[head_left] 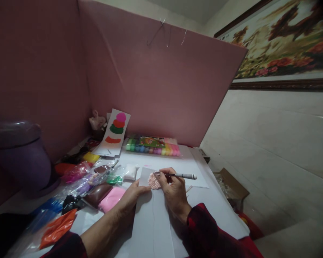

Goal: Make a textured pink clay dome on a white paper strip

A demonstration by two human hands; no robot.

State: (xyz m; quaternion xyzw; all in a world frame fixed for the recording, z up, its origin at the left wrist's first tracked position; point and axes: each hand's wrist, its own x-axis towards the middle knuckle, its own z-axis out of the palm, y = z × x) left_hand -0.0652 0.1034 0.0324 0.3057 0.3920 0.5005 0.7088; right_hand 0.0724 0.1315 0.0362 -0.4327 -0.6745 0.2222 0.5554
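A tall white card lies in front of me, with a round patch of pale pink clay near its top. The clay surface looks ridged. My right hand is closed around a slim tool with a striped handle, its metal end touching the upper right of the patch. On the card's left edge rests my left hand, its thumb lying flat beside the patch and the fingers reaching upward, apart from the thumb. No object shows in the left hand apart from the card edge it presses.
Bags of coloured clay, among them pink and orange, crowd the left side. A clay pack and a card with coloured shapes stand behind. A purple bin is far left, a cardboard box right.
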